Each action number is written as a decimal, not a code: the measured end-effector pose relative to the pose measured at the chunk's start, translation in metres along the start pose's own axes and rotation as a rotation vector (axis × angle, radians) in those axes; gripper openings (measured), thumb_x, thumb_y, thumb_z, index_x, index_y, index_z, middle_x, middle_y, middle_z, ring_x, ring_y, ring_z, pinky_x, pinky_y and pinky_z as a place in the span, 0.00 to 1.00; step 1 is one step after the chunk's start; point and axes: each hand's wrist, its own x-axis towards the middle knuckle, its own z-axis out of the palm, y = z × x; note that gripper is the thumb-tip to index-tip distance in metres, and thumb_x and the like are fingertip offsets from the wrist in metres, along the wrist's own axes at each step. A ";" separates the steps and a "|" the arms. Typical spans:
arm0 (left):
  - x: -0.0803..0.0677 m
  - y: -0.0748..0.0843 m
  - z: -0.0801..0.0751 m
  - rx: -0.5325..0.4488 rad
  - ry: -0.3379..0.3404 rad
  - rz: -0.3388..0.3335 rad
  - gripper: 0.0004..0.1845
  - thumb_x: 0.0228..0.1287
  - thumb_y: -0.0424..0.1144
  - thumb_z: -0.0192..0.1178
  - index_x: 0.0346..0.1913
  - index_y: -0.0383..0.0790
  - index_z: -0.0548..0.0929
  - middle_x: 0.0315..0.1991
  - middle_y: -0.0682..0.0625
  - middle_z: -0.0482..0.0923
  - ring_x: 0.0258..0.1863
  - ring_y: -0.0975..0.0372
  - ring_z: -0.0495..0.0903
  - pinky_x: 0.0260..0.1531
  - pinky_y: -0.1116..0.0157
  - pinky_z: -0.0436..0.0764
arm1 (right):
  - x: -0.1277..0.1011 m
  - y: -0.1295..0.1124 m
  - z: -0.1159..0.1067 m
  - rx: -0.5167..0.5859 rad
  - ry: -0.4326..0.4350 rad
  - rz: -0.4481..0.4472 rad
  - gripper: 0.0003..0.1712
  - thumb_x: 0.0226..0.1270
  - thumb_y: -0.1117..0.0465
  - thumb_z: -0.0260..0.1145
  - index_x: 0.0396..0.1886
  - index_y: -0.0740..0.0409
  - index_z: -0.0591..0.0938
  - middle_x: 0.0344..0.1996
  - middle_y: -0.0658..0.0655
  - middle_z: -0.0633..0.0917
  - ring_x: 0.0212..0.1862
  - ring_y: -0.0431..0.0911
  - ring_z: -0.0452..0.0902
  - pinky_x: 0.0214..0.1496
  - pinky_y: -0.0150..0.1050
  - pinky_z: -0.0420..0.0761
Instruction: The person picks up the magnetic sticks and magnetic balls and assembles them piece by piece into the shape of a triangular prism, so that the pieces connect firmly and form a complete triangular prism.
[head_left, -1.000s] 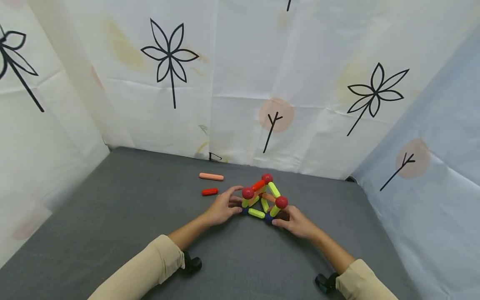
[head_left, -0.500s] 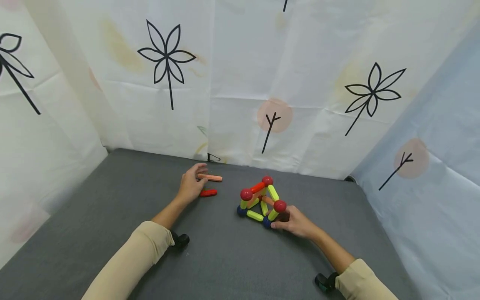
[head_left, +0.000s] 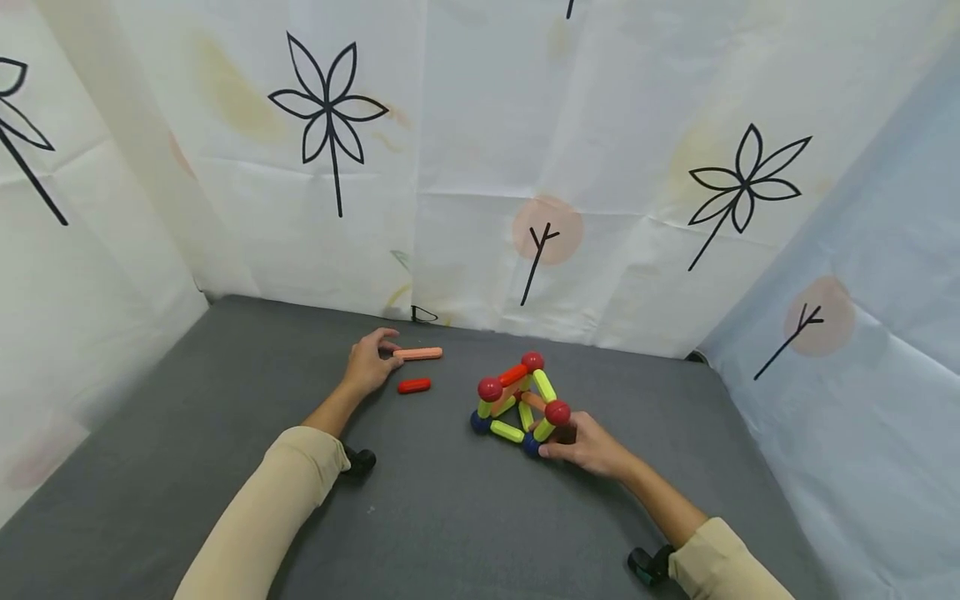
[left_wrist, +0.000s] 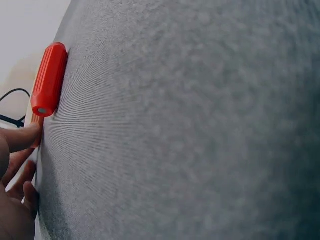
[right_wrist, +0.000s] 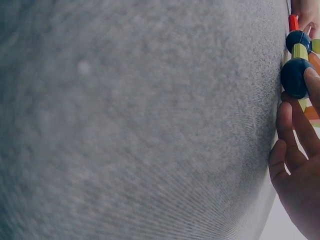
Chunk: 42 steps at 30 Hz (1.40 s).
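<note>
A makeshift recording booth: printed sheets (head_left: 480, 167) hung around a grey table (head_left: 225, 400).

No readable text, labels, brands or numbers anywhere. The backdrop sheets (head_left: 480, 150) carry only drawn black flower outlines and small twig marks on pale round spots, far side and right. The rods and balls bear no print.
</note>
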 end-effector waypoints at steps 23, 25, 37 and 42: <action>-0.060 0.050 -0.021 -0.430 -0.295 0.165 0.33 0.59 0.29 0.70 0.66 0.30 0.70 0.36 0.39 0.87 0.35 0.57 0.86 0.36 0.68 0.81 | -0.003 0.000 0.000 -0.015 0.007 -0.002 0.16 0.65 0.66 0.71 0.51 0.66 0.82 0.40 0.58 0.85 0.37 0.44 0.78 0.40 0.35 0.80; -0.068 0.052 -0.014 -0.462 -0.326 0.148 0.33 0.58 0.28 0.70 0.66 0.28 0.69 0.36 0.39 0.87 0.36 0.56 0.87 0.38 0.67 0.82 | -0.004 0.000 0.000 -0.008 0.008 0.009 0.18 0.65 0.66 0.70 0.52 0.67 0.81 0.38 0.58 0.84 0.35 0.43 0.78 0.38 0.34 0.80; -0.099 0.081 0.032 -0.495 -0.336 0.145 0.35 0.57 0.29 0.72 0.67 0.31 0.69 0.36 0.43 0.87 0.36 0.57 0.87 0.40 0.64 0.84 | -0.004 -0.002 0.002 -0.013 0.005 0.014 0.17 0.65 0.66 0.70 0.53 0.66 0.81 0.40 0.58 0.85 0.37 0.44 0.79 0.40 0.36 0.81; -0.101 0.090 0.054 -0.522 -0.289 0.155 0.37 0.56 0.31 0.73 0.68 0.36 0.69 0.35 0.45 0.87 0.35 0.58 0.87 0.38 0.66 0.84 | -0.002 -0.001 0.002 -0.033 -0.003 -0.024 0.15 0.65 0.65 0.70 0.51 0.65 0.82 0.39 0.58 0.86 0.37 0.45 0.79 0.40 0.37 0.81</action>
